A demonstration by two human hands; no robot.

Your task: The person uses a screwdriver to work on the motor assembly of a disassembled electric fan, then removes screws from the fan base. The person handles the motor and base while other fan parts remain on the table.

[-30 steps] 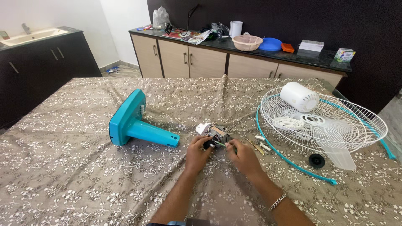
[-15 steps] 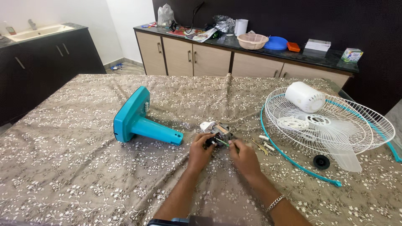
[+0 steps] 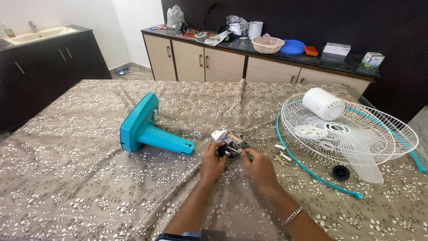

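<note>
On the floral-clothed counter (image 3: pixel 80 187), both hands are gripping things; left hand (image 3: pixel 213 159) clasping the fan motor (image 3: pixel 232 140); right hand (image 3: pixel 258 166) pinching a green-handled screwdriver (image 3: pixel 246 155).

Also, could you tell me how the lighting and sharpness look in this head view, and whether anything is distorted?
Head view: even, soft daylight with faint shadows; the small metal fan motor between the left hand and right hand is sharp; the white wire fan grille is bright but not blown out; the table's far edge bows slightly, a wide-lens distortion.
</note>
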